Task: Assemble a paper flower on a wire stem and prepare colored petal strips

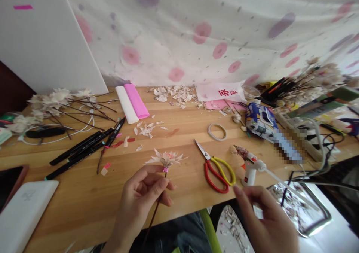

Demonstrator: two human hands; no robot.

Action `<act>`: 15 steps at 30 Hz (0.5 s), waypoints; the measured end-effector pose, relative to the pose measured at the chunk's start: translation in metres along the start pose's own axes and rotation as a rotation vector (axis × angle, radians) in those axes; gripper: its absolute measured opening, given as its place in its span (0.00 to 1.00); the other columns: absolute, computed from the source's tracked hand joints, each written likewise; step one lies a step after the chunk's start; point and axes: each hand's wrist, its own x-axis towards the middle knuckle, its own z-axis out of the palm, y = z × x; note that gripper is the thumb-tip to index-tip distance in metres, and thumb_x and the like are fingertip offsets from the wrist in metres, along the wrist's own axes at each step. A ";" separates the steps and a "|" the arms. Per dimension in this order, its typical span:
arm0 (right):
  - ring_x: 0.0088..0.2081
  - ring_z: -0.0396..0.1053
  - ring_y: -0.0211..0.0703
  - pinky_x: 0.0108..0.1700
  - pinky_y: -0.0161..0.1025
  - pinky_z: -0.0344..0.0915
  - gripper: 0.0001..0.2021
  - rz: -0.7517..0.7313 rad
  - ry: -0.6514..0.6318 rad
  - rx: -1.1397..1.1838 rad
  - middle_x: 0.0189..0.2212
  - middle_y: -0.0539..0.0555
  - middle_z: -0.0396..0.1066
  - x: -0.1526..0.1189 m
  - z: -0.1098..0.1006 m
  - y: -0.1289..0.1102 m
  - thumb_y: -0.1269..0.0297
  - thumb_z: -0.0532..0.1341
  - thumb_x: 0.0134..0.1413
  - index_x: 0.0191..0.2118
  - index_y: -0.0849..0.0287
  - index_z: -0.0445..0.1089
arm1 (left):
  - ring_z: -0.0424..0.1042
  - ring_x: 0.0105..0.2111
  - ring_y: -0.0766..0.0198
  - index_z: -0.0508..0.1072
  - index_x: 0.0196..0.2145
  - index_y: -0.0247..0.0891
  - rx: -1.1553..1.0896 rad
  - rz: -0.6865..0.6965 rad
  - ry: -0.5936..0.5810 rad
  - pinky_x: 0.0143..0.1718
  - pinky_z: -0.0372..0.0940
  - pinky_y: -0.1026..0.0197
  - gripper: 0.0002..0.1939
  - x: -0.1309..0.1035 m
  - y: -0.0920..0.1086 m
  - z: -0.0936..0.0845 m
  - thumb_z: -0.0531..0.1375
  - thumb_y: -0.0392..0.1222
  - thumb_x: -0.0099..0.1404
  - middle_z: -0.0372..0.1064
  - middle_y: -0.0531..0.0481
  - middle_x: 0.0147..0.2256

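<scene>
— What stands behind the wooden table (pixel 84 204)?

— A pale cloth backdrop (pixel 213 28) hangs along its far edge, dotted with pink and purple spots and small grey flecks. Daylight glows softly through it.

— And to the left of the table?

— A plain white board (pixel 42 39) leans there, a strip of pink tape near its upper corner. Below the board, a dark brown surface shows at the table's far left edge.

— What about the right?

— Past the table's near right corner, a light floor (pixel 333 238) shows, with a shiny metal tray (pixel 322 223) lying on it.
</scene>
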 end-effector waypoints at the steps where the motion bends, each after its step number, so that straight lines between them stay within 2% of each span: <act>1: 0.30 0.68 0.44 0.34 0.39 0.64 0.17 -0.100 -0.046 0.127 0.27 0.50 0.70 -0.006 0.009 -0.015 0.47 0.63 0.59 0.28 0.54 0.68 | 0.71 0.16 0.69 0.75 0.36 0.36 -0.004 0.000 -0.003 0.20 0.69 0.69 0.19 -0.001 0.000 0.001 0.75 0.47 0.51 0.77 0.54 0.23; 4: 0.33 0.72 0.41 0.35 0.34 0.68 0.06 -0.329 -0.262 0.430 0.31 0.50 0.73 -0.013 0.038 -0.049 0.59 0.61 0.64 0.39 0.54 0.73 | 0.71 0.16 0.69 0.75 0.36 0.36 -0.026 0.002 -0.023 0.21 0.69 0.68 0.19 -0.004 -0.001 0.000 0.75 0.48 0.52 0.77 0.53 0.23; 6: 0.38 0.74 0.41 0.39 0.34 0.71 0.08 -0.345 -0.341 0.569 0.36 0.52 0.75 -0.014 0.054 -0.063 0.61 0.59 0.66 0.45 0.53 0.74 | 0.72 0.16 0.68 0.75 0.36 0.36 -0.054 -0.006 -0.075 0.21 0.69 0.68 0.19 -0.006 -0.003 -0.003 0.74 0.49 0.53 0.77 0.53 0.23; 9: 0.43 0.75 0.43 0.45 0.38 0.73 0.12 -0.308 -0.473 0.747 0.42 0.53 0.77 -0.014 0.065 -0.075 0.57 0.58 0.68 0.48 0.51 0.76 | 0.72 0.16 0.69 0.75 0.37 0.36 -0.104 -0.038 -0.171 0.19 0.68 0.69 0.19 -0.007 -0.006 -0.009 0.74 0.49 0.54 0.76 0.54 0.22; 12: 0.46 0.75 0.47 0.50 0.44 0.72 0.12 -0.236 -0.578 0.891 0.39 0.53 0.79 -0.015 0.068 -0.080 0.53 0.61 0.65 0.44 0.51 0.79 | 0.72 0.16 0.70 0.77 0.36 0.37 -0.168 -0.073 -0.218 0.19 0.68 0.71 0.16 -0.007 -0.009 -0.011 0.74 0.48 0.54 0.75 0.55 0.21; 15: 0.39 0.77 0.47 0.42 0.43 0.74 0.11 -0.106 -0.642 0.993 0.34 0.53 0.78 -0.017 0.068 -0.079 0.52 0.66 0.59 0.37 0.53 0.80 | 0.73 0.16 0.71 0.78 0.35 0.39 -0.209 -0.099 -0.261 0.19 0.67 0.72 0.14 -0.009 -0.009 -0.008 0.74 0.47 0.55 0.76 0.55 0.21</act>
